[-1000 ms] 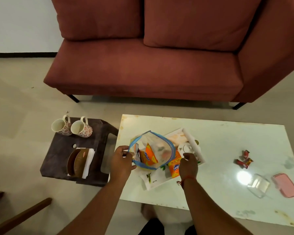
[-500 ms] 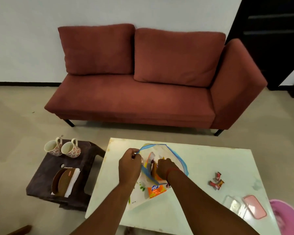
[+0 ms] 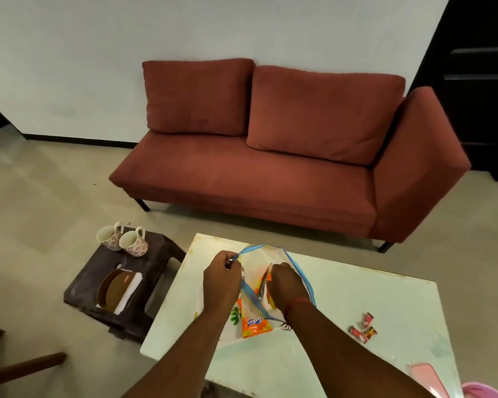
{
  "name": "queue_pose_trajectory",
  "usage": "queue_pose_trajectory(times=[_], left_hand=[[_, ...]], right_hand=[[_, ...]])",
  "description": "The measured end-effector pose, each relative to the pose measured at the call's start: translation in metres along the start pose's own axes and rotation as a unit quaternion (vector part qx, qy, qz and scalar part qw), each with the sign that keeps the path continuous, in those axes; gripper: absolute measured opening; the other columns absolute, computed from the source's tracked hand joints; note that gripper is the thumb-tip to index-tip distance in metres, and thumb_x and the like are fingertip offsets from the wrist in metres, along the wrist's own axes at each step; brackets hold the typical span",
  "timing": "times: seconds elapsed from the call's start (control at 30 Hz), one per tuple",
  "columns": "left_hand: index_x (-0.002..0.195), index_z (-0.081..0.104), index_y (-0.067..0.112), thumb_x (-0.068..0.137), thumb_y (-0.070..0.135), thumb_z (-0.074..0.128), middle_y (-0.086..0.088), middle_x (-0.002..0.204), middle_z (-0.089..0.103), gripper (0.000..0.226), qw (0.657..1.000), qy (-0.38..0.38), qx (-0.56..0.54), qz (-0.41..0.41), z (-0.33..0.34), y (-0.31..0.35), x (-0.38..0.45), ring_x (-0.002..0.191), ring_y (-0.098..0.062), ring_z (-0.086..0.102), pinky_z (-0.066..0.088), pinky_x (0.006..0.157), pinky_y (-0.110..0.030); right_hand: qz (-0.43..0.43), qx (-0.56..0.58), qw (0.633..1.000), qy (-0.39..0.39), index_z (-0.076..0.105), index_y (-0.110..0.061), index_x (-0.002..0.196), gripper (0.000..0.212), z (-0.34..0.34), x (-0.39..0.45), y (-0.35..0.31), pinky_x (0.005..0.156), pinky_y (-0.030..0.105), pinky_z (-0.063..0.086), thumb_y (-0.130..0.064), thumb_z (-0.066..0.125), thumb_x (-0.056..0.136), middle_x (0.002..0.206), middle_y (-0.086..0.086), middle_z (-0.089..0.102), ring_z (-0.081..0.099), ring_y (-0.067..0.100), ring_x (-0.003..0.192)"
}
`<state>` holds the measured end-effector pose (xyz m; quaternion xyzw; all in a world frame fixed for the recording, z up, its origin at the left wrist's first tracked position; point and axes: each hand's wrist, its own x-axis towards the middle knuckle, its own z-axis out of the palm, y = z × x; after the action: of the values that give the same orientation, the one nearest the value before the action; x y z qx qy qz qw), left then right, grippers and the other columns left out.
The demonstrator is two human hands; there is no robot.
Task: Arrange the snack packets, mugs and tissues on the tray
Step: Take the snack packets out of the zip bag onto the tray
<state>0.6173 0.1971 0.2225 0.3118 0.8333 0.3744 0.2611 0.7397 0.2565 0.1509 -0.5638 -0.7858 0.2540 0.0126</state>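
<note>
Reaching into the clear zip bag [image 3: 273, 265] over the white table [image 3: 357, 300], the right hand [image 3: 285, 282] is wrist-deep, fingers curled among the orange snack packets [image 3: 255, 323]; whether it pinches one I cannot tell. The left hand [image 3: 222, 278] pinches the blue rim at nine o'clock, holding the mouth wide. Packets look light, crinkly, slippery, so best pinched at a sealed edge. Mugs [image 3: 122, 242] and tissues [image 3: 128, 291] wait at nine o'clock on the stool [image 3: 92, 285].

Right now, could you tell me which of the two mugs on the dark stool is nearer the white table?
The right mug, whose rim faces the camera beside the left mug. It sits closer to the stool's table-side edge; the other lies farther left.
</note>
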Motion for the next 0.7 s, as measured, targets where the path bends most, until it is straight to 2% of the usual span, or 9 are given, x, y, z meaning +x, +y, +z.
queue_pose_trajectory(times=[0.13, 0.23, 0.3, 0.4, 0.5, 0.57, 0.63, 0.7], left_hand=[[0.112, 0.062, 0.018, 0.1, 0.02, 0.051, 0.0, 0.102, 0.067, 0.016, 1.0, 0.001, 0.004, -0.018, 0.001, -0.007, 0.009, 0.076, -0.013, 0.064, 0.045, 0.057, -0.01], [0.111, 0.063, 0.017, 0.1, 0.021, 0.052, -0.001, 0.101, 0.069, 0.016, 1.0, -0.012, 0.007, -0.024, 0.0, -0.014, 0.024, 0.079, -0.014, 0.065, 0.047, 0.057, -0.013], [0.108, 0.063, 0.017, 0.099, 0.019, 0.052, -0.003, 0.098, 0.069, 0.014, 0.999, -0.017, -0.008, -0.048, -0.004, -0.024, 0.037, 0.079, -0.016, 0.067, 0.054, 0.061, -0.021], [0.103, 0.063, 0.018, 0.095, 0.016, 0.054, -0.009, 0.096, 0.069, 0.012, 0.993, -0.01, -0.059, -0.106, -0.017, -0.047, 0.065, 0.081, -0.023, 0.07, 0.062, 0.076, -0.045], [0.094, 0.057, 0.024, 0.094, 0.014, 0.056, -0.013, 0.098, 0.069, 0.009, 0.985, -0.003, -0.08, -0.153, -0.035, -0.079, 0.1, 0.084, -0.028, 0.07, 0.061, 0.077, -0.051], [0.098, 0.057, 0.018, 0.094, 0.012, 0.055, -0.014, 0.1, 0.068, 0.008, 0.979, -0.004, -0.103, -0.174, -0.051, -0.102, 0.122, 0.086, -0.03, 0.07, 0.061, 0.076, -0.054], [0.107, 0.056, 0.013, 0.095, 0.009, 0.054, -0.014, 0.105, 0.064, 0.014, 0.971, 0.009, -0.133, -0.197, -0.069, -0.115, 0.138, 0.091, -0.033, 0.067, 0.059, 0.078, -0.057], [0.109, 0.056, 0.014, 0.096, 0.006, 0.053, -0.014, 0.107, 0.061, 0.016, 0.966, 0.031, -0.14, -0.215, -0.085, -0.13, 0.154, 0.093, -0.035, 0.063, 0.059, 0.079, -0.057]], right_hand=[[-0.017, 0.017, 0.999, 0.033, 0.058, -0.015, 0.117, 0.025, 0.001, 0.002, -0.007, 0.093, 0.032, 0.053, -0.011, 0.053, 0.093, 0.117, 0.007, 0.064, 0.063, 0.023, 0.106], [-0.052, 0.02, 0.996, 0.065, 0.057, -0.017, 0.116, 0.024, -0.002, 0.004, -0.023, 0.087, 0.03, 0.052, -0.012, 0.047, 0.095, 0.115, 0.005, 0.065, 0.063, 0.021, 0.101], [-0.082, 0.037, 0.99, 0.11, 0.057, -0.018, 0.104, 0.015, -0.007, 0.004, -0.036, 0.08, 0.029, 0.053, -0.015, 0.044, 0.097, 0.104, 0.004, 0.065, 0.061, 0.019, 0.09], [-0.098, 0.103, 0.977, 0.157, 0.058, -0.017, 0.095, 0.011, -0.015, 0.004, -0.055, 0.073, 0.027, 0.052, -0.02, 0.047, 0.097, 0.098, 0.002, 0.057, 0.057, 0.018, 0.081], [-0.058, 0.213, 0.951, 0.214, 0.06, -0.016, 0.09, 0.007, -0.014, 0.013, -0.066, 0.072, 0.02, 0.049, -0.013, 0.054, 0.092, 0.099, -0.001, 0.052, 0.056, 0.011, 0.083], [0.001, 0.285, 0.919, 0.273, 0.061, -0.016, 0.085, 0.014, -0.004, 0.024, -0.07, 0.073, 0.017, 0.045, -0.004, 0.055, 0.088, 0.096, -0.001, 0.052, 0.054, 0.007, 0.083], [0.073, 0.337, 0.885, 0.313, 0.06, -0.018, 0.083, 0.02, 0.01, 0.033, -0.072, 0.075, 0.021, 0.045, -0.001, 0.051, 0.088, 0.093, -0.001, 0.053, 0.054, 0.006, 0.084], [0.152, 0.367, 0.857, 0.327, 0.06, -0.018, 0.084, 0.02, 0.033, 0.043, -0.072, 0.079, 0.03, 0.047, -0.003, 0.048, 0.088, 0.094, 0.001, 0.055, 0.055, 0.012, 0.085]])
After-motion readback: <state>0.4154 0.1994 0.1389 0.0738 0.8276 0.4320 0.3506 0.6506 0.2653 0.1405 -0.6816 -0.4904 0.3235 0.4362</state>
